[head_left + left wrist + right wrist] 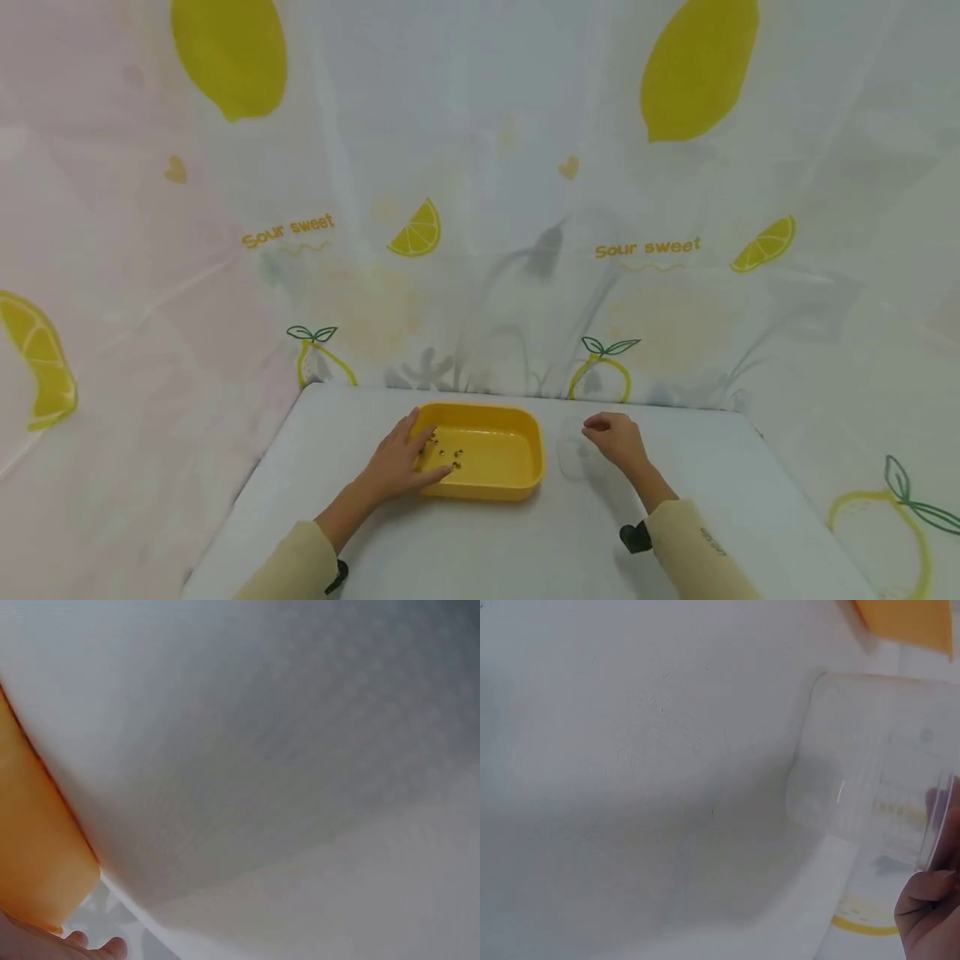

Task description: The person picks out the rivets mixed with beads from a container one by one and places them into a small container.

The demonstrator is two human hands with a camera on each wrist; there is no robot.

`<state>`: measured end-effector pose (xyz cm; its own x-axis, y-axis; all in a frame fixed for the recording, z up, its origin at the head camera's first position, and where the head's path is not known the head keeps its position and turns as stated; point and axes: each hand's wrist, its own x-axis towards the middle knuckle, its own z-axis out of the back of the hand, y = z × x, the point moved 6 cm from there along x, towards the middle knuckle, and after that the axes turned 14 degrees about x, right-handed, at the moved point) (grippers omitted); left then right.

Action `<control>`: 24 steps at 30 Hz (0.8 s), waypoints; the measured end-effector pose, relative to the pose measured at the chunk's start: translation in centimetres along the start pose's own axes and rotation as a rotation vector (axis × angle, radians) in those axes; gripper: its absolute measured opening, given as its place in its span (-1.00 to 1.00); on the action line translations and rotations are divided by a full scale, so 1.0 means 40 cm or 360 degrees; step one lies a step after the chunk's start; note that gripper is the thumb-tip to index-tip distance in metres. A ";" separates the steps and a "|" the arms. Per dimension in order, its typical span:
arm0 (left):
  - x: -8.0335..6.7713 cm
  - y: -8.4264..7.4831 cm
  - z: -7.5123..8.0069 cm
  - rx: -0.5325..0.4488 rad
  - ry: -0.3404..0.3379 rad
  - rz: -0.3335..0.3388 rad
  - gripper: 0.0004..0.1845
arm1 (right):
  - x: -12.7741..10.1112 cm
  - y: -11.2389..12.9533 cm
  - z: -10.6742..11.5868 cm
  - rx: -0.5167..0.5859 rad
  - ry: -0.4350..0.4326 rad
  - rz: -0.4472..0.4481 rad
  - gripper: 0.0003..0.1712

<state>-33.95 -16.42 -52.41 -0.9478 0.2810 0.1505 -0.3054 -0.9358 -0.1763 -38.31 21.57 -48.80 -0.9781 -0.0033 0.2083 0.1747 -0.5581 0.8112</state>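
A yellow rectangular tray point(495, 492) stands on the white table, with several small dark, shiny pieces point(456, 458) on the left part of its floor. My left hand point(401, 462) rests at the tray's left end, fingers spread and fairly straight over the rim. Right of the tray is a clear plastic cup point(847, 761), faint in the head view and resting upright on the table. My right hand point(618, 437) pinches the cup at its rim between thumb and fingers. In the left wrist view only a few fingertips point(112, 949) show, beyond the orange-looking tray wall.
The white tabletop point(480, 554) runs back to a hanging cloth point(465, 317) printed with lemons and lettering. Dark wrist bands point(636, 537) sit at both sleeve ends. Shadows of the arms fall on the table.
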 end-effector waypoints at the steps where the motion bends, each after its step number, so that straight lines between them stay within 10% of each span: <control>1: 0.002 0.000 0.002 0.0009 -0.0002 -0.0001 -0.07 | -0.001 0.001 0.001 0.0021 0.0004 -0.0016 -0.87; 10: 0.002 0.001 0.002 -0.0006 0.0030 0.0008 -0.06 | -0.010 0.020 0.023 -0.0002 0.0029 0.0008 -0.72; 18: 0.005 0.005 0.003 -0.0023 0.0016 0.0019 -0.04 | 0.001 0.049 0.087 -0.0548 -0.0063 0.0423 -0.36; 24: 0.005 0.004 0.001 -0.0037 0.0027 0.0001 -0.04 | -0.002 0.035 0.139 -0.0771 -0.0063 0.0430 -0.08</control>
<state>-34.19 -16.51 -52.39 -0.9493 0.2842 0.1342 -0.3067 -0.9308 -0.1990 -37.35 25.40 -44.66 -0.8991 -0.1730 0.4022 0.3372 -0.8595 0.3842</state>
